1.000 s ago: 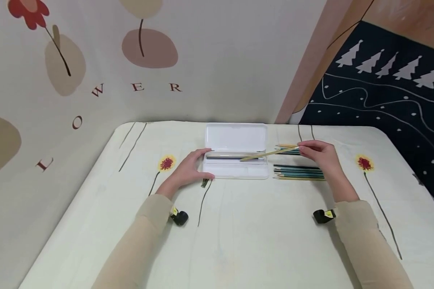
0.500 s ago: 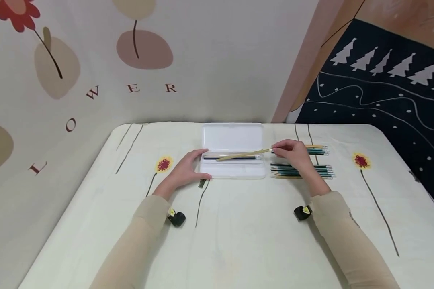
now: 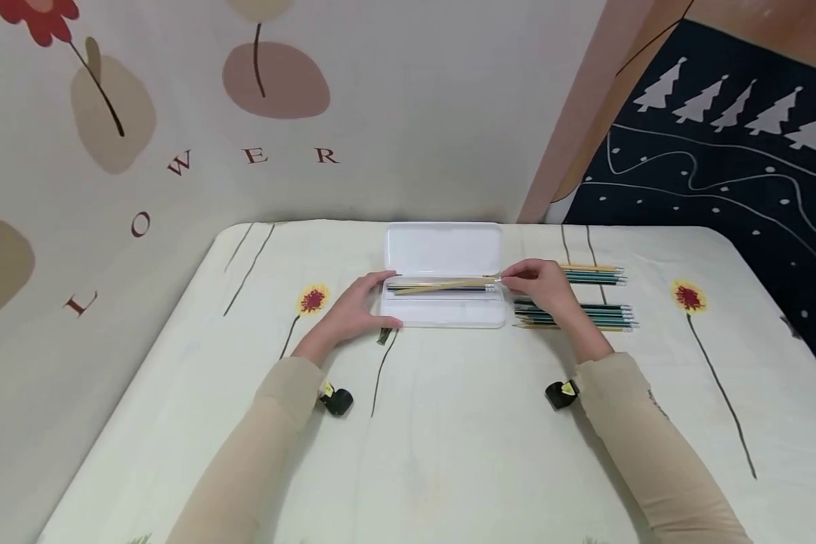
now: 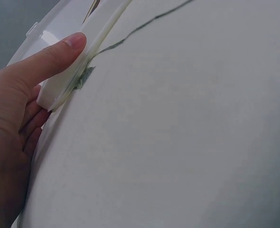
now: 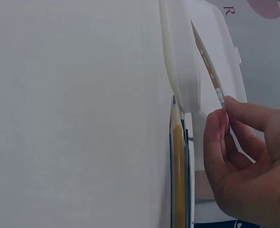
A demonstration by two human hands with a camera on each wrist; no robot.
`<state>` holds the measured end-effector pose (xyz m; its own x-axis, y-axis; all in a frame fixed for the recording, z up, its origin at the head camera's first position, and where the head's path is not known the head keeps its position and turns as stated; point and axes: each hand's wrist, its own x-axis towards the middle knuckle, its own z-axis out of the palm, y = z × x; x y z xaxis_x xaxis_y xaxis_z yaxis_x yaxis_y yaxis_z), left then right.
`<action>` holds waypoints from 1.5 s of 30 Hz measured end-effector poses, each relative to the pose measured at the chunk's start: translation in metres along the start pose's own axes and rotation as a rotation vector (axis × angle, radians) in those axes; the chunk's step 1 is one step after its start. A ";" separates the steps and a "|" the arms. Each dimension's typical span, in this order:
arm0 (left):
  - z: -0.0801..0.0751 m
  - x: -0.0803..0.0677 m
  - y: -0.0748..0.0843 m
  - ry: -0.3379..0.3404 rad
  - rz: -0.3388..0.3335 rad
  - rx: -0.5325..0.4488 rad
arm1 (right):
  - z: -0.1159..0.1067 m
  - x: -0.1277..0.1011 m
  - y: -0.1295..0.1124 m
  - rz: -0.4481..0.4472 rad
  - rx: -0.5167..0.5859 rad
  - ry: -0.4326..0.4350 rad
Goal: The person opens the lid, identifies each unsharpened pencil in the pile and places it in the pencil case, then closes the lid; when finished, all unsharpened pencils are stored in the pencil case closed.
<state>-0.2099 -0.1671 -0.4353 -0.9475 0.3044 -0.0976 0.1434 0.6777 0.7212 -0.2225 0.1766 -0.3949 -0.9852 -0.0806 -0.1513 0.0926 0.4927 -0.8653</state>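
Observation:
My left hand point(image 3: 355, 308) grips the left end of a white pencil case point(image 3: 442, 314) that lies with its lid raised at the back. In the left wrist view the thumb point(image 4: 66, 52) lies over the case's front wall, with the other fingers round its end. Between thumb and fingertips my right hand point(image 3: 542, 285) pinches the eraser end of a yellow pencil point(image 5: 207, 64). That pencil slants along the case's back compartment, tip towards the left, over dark pencils point(image 3: 476, 289) lying inside. The front compartment shows bare white.
Right of the case, two rows of pencils lie on the pale flowered tablecloth: a back row point(image 3: 597, 276) and a front row point(image 3: 612, 313), mostly dark green with some yellow. A patterned wall hanging point(image 3: 435, 136) stands behind the table.
My right hand has moved left with the yellow pencil, bringing it from over the case's right edge to lie lower, nearly lengthwise in the case. My left hand has stayed on the case.

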 end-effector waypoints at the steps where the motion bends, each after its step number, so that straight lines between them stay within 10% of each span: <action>1: 0.000 0.000 -0.001 0.002 0.000 0.003 | 0.001 0.000 -0.001 -0.001 0.003 -0.003; 45: 0.002 0.000 -0.003 0.018 0.015 -0.025 | -0.029 -0.001 -0.013 -0.004 -0.019 -0.002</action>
<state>-0.2095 -0.1679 -0.4390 -0.9503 0.3025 -0.0741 0.1511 0.6560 0.7394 -0.2267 0.1956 -0.3700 -0.9852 -0.0844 -0.1493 0.0862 0.5091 -0.8564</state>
